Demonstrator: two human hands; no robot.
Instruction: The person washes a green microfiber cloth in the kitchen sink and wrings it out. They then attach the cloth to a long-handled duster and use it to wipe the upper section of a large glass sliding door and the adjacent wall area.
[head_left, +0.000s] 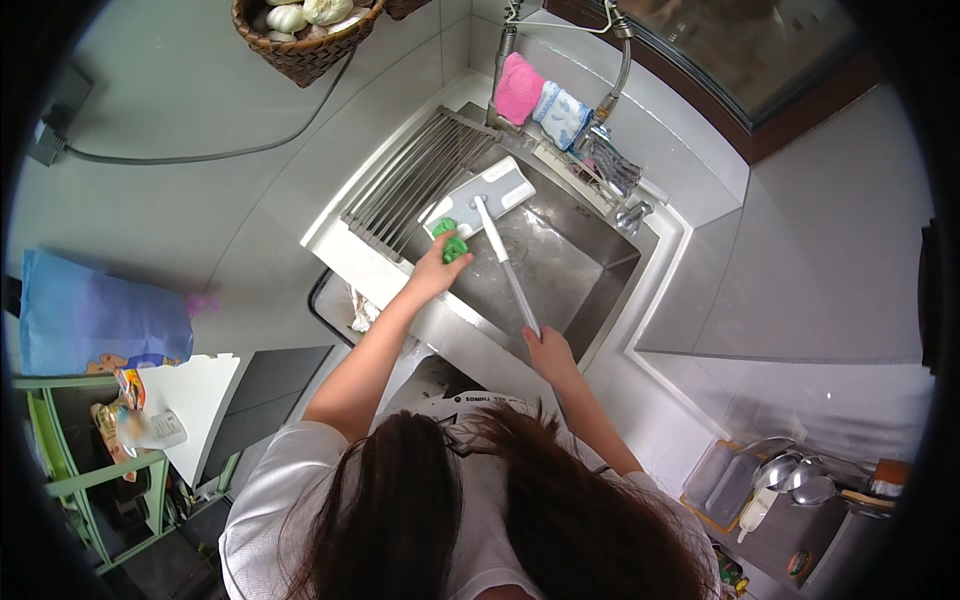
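A flat mop head (507, 182), white and grey, lies at a slant over the stainless steel sink (555, 277). Its jointed handle (517, 289) runs from the middle of the plate down towards me, and my right hand (551, 351) is closed around it at the sink's near edge. Between the fingers of my left hand (437, 271) is a bunched green cloth or scrubber (454, 247), beside the near left end of the mop head. Which side of the green thing meets the plate cannot be told.
A metal roll-up rack (420, 176) covers the sink's left side. Behind the basin stand a faucet with pink and blue cloths (519, 88), a caddy (574, 176) and a chrome tap (634, 217). A bin (330, 304) stands left, below the counter; ladles (780, 471) lie far right.
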